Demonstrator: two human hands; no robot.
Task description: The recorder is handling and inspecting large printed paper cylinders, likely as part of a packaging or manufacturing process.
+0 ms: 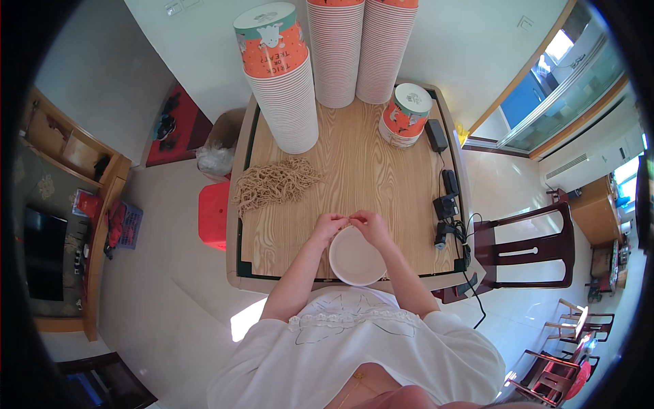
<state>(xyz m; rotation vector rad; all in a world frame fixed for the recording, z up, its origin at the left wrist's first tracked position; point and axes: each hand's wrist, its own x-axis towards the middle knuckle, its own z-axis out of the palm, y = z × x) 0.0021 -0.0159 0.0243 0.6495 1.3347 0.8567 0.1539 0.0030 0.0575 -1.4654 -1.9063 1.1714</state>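
A white paper bucket (357,260), its open mouth facing up, stands at the table's near edge in front of me. Over its far rim, my left hand (330,224) and my right hand (369,225) meet with fingertips pinched together. What they pinch is too small to make out. Left of them lies a loose heap of tan twisted cords (278,184). Farther right sits a short stack of orange buckets (407,114), upside down with a green and white base on top.
Tall nested stacks of upside-down buckets (283,102) stand along the back of the wood-grain table (354,157). Black adapters and cables (446,204) line its right edge. A red stool (213,215) is at the left, a dark wooden chair (535,251) at the right.
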